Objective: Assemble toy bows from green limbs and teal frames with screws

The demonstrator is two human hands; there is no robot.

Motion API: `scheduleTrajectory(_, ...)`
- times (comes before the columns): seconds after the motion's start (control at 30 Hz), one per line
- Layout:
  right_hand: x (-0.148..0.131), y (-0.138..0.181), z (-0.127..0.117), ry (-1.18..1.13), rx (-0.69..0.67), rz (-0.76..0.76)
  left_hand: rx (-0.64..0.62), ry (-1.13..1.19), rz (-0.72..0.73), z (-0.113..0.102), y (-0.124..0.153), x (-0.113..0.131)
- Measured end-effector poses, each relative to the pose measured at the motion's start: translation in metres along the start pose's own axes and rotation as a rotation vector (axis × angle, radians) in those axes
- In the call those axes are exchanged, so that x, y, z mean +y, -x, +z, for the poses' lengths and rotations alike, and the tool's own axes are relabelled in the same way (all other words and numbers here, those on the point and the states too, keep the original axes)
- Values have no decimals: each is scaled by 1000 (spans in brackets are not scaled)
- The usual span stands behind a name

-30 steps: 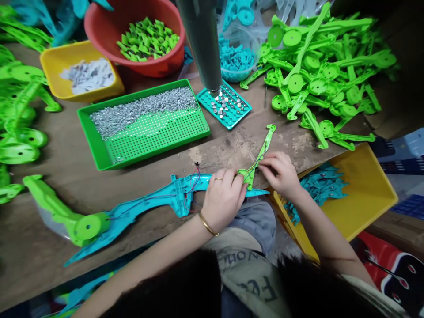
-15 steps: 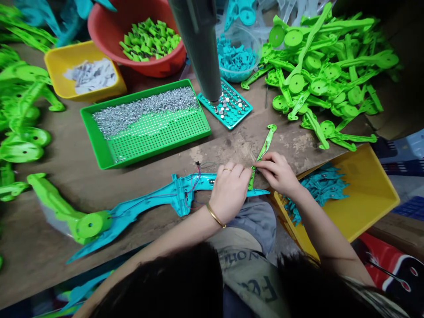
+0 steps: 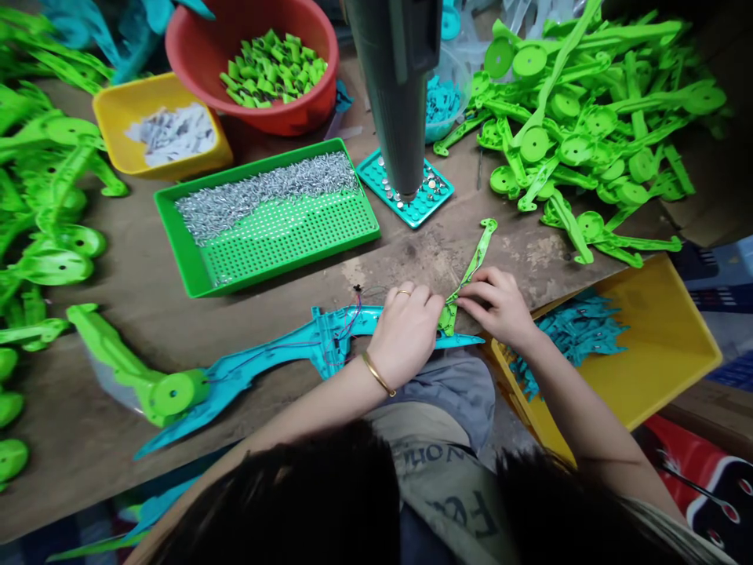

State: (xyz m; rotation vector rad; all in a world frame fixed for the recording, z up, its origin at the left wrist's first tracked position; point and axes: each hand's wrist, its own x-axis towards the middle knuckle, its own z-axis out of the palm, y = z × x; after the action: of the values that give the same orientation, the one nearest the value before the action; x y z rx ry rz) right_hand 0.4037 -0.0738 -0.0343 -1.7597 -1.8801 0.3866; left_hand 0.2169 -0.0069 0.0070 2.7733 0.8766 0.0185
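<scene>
A long blue plastic toy-bow half (image 3: 282,343) lies on the table with its inner side up, thin red and dark wires along it. A green limb with a round hub (image 3: 176,395) joins its left end. Over its right part curls my left hand (image 3: 409,333), fingers closed at the near end of a slim green plastic arm (image 3: 478,255); its thumb is hidden. My right hand (image 3: 499,306) pinches at the arm's right side, where a thin dark wire runs. What sits between those fingertips is too small to make out.
Behind the bow stand a green tray (image 3: 282,251) of screws and a small blue tray (image 3: 441,205) of metal discs. A dark screwdriver-like tool (image 3: 403,118) hangs over them. Green parts (image 3: 570,149) pile up at right, above a yellow bin (image 3: 664,345). A red bowl (image 3: 194,71) stands at back.
The view has shifted slightly, so most things appear a little further right. The green arm's near end has turned a little between my hands. Both hands keep their hold.
</scene>
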Motion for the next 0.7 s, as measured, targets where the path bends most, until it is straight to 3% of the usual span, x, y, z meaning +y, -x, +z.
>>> scheduleTrajectory(0.27, -14, -11, -1, 31, -83, 173, 133, -97, 92, -2, 29, -13)
scheduleTrajectory(0.43, -18, -23, -4, 47, -221, 228, 211, -155, 81, 4, 50, -20)
scheduleTrajectory(0.57, -23, -27, -5, 89, -250, 243, 204, -141, 50, 0, 56, -33)
scheduleTrajectory(0.7, -37, -25, -5, 194, -169, 207, 94, -123, 21, -7, 51, -39)
